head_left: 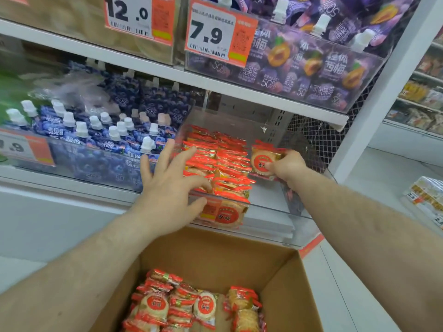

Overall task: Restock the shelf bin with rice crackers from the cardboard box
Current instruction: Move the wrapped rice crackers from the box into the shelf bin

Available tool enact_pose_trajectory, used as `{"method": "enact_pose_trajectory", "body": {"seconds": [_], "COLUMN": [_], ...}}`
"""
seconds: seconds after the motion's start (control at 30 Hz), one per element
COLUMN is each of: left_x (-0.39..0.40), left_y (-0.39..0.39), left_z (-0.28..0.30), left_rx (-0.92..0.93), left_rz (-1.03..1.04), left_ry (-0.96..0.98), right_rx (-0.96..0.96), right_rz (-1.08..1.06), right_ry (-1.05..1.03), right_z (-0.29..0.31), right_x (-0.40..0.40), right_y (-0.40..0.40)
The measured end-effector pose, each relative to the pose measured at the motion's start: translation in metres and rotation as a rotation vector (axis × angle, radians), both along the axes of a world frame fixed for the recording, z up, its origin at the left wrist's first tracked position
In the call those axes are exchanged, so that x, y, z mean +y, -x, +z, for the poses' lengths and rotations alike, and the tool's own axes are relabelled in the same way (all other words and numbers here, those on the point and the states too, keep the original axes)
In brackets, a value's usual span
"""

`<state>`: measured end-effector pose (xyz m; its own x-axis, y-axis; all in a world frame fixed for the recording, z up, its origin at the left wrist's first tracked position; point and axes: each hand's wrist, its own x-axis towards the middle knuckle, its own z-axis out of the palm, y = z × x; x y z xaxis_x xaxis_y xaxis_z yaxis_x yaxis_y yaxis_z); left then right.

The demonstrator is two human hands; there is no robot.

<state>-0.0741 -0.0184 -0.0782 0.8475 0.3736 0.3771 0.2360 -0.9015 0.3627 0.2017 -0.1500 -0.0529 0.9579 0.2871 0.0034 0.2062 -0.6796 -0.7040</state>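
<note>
A clear plastic shelf bin (275,208) holds rows of red-and-gold rice cracker packs (223,164) on its left side; its right side is bare. My right hand (286,165) grips a small stack of cracker packs (265,160) inside the bin, beside the rows. My left hand (171,185) is spread, its fingers relaxed, thumb at the bin's front rim over the packs there. Below, the open cardboard box (282,283) holds more cracker packs (191,305).
A neighbouring bin of blue spouted pouches (96,133) stands left of the cracker bin. Purple pouches (323,65) and price tags (215,34) fill the shelf above. A white upright post (374,97) stands to the right, with other shelves beyond it.
</note>
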Motion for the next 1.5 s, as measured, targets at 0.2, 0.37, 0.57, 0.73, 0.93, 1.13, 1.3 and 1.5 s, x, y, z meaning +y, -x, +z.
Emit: {"method": "enact_pose_trajectory", "body": {"seconds": [0.2, 0.37, 0.57, 0.73, 0.93, 1.13, 1.3, 1.5], "left_x": [0.000, 0.005, 0.005, 0.003, 0.000, -0.003, -0.021, -0.048], "left_y": [-0.008, -0.015, -0.016, -0.016, -0.013, -0.007, -0.002, 0.003], "left_z": [-0.004, -0.014, -0.018, -0.017, -0.014, -0.007, -0.001, -0.025], "left_rx": [-0.078, -0.224, -0.263, -0.245, -0.222, -0.293, -0.445, -0.039], "left_rz": [-0.026, -0.033, -0.037, -0.024, -0.004, 0.001, -0.208, -0.377], "left_ry": [0.131, 0.128, 0.118, 0.132, 0.125, 0.006, -0.006, 0.107], "right_rx": [0.000, -0.001, 0.002, 0.037, 0.360, 0.265, -0.085, -0.656], "right_rz": [0.007, -0.132, -0.150, -0.067, 0.131, 0.045, 0.007, 0.309], "right_ry": [0.106, 0.033, -0.045, -0.013, -0.172, -0.084, -0.115, -0.351], "right_z": [-0.028, -0.038, -0.043, -0.036, -0.027, -0.021, 0.005, 0.014], "right_x": [0.031, 0.044, 0.055, 0.056, 0.039, 0.026, 0.006, -0.029], "right_y": [-0.046, -0.060, -0.057, -0.041, -0.025, -0.009, 0.031, 0.149]}}
